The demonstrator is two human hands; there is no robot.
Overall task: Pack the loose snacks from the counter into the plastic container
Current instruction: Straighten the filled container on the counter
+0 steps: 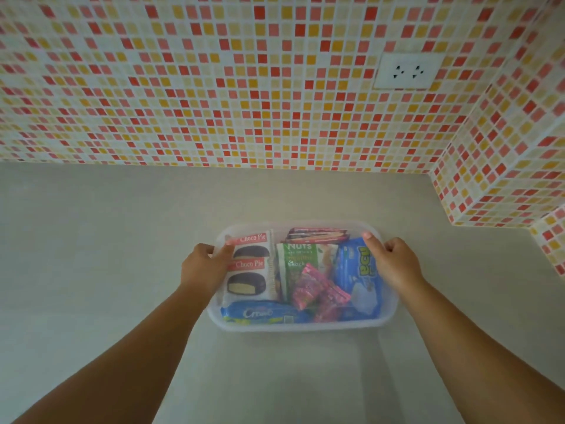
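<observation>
Snacks fill the clear rectangular plastic container (301,325), which sits on the pale grey counter (91,255) just in front of me, well short of the red, yellow and white mosaic-tiled wall (214,87). My left hand (203,269) is closed over the container's left rim, thumb inside against the white Choco Pie packets (251,264), fingers curled outside. My right hand (394,264) grips the right rim the same way, thumb tip over the far corner beside the blue biscuit packet (360,280). I hold both short sides so the load stays level if I lift or slide it; that seems the point, since I see nothing loose on the counter.

Between the two sit a green nuts packet (293,264) and pink crinkly sweet wrappers (315,289), a dark red packet (318,235) at the back, a blue Cream-O roll (263,313) along the near wall.

My curled fingers are hidden behind the rims. Anything under the top layer is covered, and the dark red packet's print is too blurred to read. A white wall socket (408,71) is up right.
</observation>
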